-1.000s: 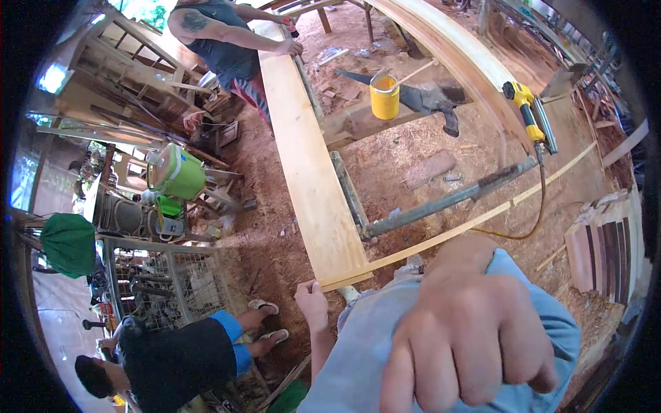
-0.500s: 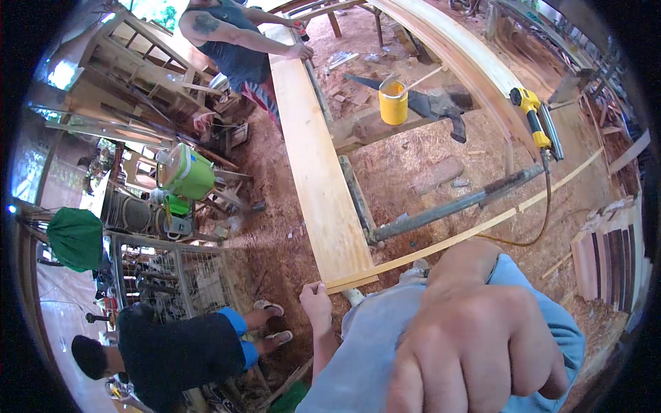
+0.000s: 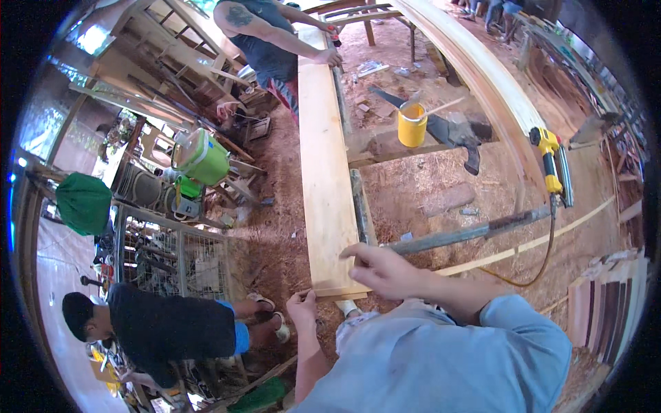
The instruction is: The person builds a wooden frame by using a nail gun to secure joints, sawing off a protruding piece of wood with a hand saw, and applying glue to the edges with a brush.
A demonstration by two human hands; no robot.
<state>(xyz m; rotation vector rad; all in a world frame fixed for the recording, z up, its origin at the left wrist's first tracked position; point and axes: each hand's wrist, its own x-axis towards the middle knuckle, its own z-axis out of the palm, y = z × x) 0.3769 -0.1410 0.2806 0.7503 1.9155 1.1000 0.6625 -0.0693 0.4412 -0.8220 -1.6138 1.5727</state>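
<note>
A long pale wooden board runs away from me, its near end close to my body. A thin wooden strip lies across that end and stretches off to the right. My left hand pinches the strip's end at the board's near left corner. Over the near right edge of the board is my right hand, its index finger stretched toward the wood and the other fingers loosely bent. Nothing shows in it. It covers part of the strip.
A person stands at the board's far end, one hand on it. Another person is at the lower left. A yellow pail holds a stick. At the right, a yellow nail gun trails a hose. Stacked planks stand nearby.
My right hand has swung from close before me out to the board's near end. My left hand stays at the strip's end. The view has shifted slightly.
</note>
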